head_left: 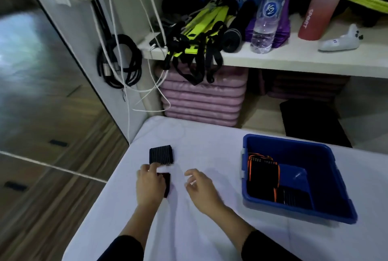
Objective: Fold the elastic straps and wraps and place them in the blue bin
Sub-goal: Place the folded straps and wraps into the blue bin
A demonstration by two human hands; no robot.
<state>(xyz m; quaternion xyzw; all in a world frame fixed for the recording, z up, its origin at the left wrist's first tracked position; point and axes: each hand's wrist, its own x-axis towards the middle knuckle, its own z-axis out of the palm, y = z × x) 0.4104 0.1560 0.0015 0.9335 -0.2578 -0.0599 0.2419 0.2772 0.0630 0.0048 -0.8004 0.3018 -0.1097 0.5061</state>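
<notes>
While the left hand [150, 183] lies flat on a dark red wrap [167, 185] near the table's [210, 239] left edge, its fingertips touch a ribbed black wrap [160, 155] just beyond. The right hand [199, 187] hovers alongside, loosely curled and holding nothing. Folded black-and-orange wraps [263, 173] lie in the blue bin [327, 178] toward the right edge.

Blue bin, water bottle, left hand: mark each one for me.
blue bin [327, 176]: head view, on its right inner wall.
water bottle [269, 9]: head view, on its label.
left hand [150, 185]: head view, on the back of the hand.
</notes>
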